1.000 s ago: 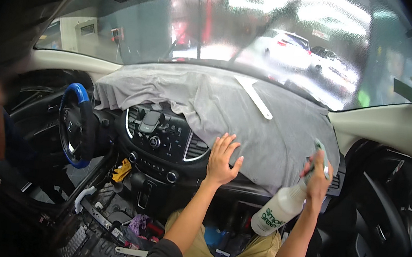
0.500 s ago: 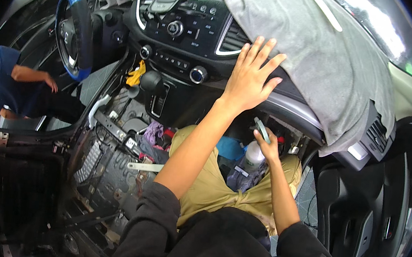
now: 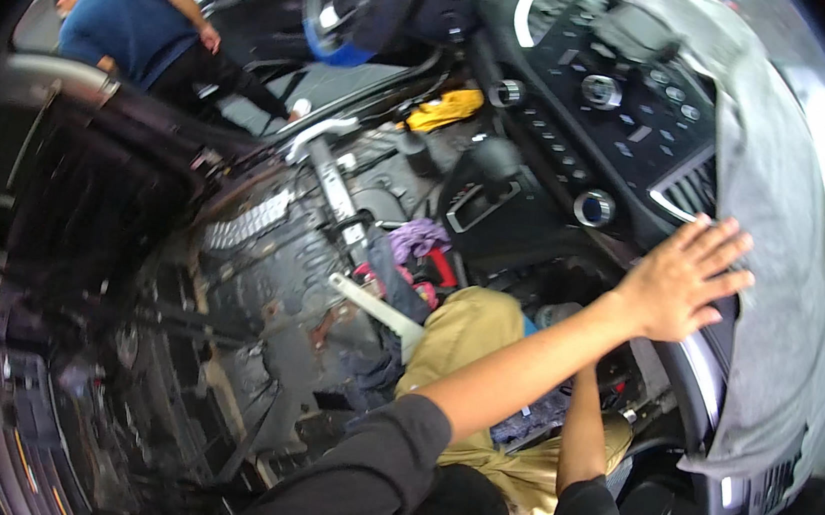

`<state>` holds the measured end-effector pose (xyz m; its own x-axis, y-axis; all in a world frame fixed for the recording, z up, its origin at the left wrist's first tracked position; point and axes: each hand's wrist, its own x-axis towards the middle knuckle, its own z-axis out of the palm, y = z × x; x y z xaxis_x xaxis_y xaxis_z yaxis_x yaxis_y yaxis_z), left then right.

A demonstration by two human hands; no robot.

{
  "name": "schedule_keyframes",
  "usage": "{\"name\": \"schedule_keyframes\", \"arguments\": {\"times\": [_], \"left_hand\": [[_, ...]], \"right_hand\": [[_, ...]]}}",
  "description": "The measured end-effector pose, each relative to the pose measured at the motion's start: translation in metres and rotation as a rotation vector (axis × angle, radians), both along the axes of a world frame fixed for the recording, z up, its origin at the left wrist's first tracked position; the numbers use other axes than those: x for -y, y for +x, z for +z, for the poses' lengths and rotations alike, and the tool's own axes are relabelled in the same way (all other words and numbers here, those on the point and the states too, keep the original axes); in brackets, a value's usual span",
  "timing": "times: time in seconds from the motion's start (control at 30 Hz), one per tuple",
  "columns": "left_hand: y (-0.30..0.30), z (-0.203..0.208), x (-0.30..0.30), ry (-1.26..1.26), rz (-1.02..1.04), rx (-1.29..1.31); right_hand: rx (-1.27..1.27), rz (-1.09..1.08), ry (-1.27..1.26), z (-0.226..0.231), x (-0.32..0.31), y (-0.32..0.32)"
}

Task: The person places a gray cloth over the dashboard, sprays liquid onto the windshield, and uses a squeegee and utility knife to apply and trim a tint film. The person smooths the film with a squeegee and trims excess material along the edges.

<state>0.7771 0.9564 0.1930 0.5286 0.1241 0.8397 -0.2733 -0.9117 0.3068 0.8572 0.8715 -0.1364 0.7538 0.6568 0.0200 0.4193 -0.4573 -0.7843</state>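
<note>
My left hand (image 3: 686,284) lies with its fingers spread on the dashboard's edge, its fingertips by the grey cloth (image 3: 786,337) draped over the dashboard. An air vent (image 3: 689,193) is just beyond the fingers. My right forearm (image 3: 583,431) reaches into the footwell beneath the left one. That arm hides my right hand, so its fingers and anything in them cannot be made out. Between my knees, partly covered, are a bit of blue (image 3: 529,325) and a dark crumpled cloth or bag (image 3: 531,418).
The bare metal floor (image 3: 274,283) has rails and brackets. A pale flat bar (image 3: 377,306) and purple cloth (image 3: 418,240) lie beside my leg. A yellow cloth (image 3: 445,110) sits beyond the gear lever (image 3: 495,161). Another person (image 3: 136,22) stands outside the driver's side.
The view has swung left, toward the driver's side. My left hand stays spread on the dashboard. My right hand, earlier visible around a small grey-green object, is now hidden behind my left forearm.
</note>
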Motion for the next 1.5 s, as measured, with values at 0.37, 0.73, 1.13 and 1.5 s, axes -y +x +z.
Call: {"name": "schedule_keyframes", "arguments": {"times": [0.37, 0.73, 1.13, 1.5], "left_hand": [[0.026, -0.016, 0.010, -0.019, 0.074, 0.161], [0.035, -0.021, 0.013, -0.014, 0.109, 0.217], [-0.068, -0.045, 0.000, -0.378, 0.058, 0.387], [-0.264, -0.388, -0.079, -0.962, 0.986, -1.248]], "right_hand": [[0.305, 0.192, -0.247, 0.010, 0.057, -0.004], [0.296, -0.122, 0.125, 0.316, 0.134, -0.042], [1.510, -0.427, -0.123, 0.361, 0.130, 0.049], [1.601, -0.383, -0.041, 0.361, 0.124, 0.047]]}}
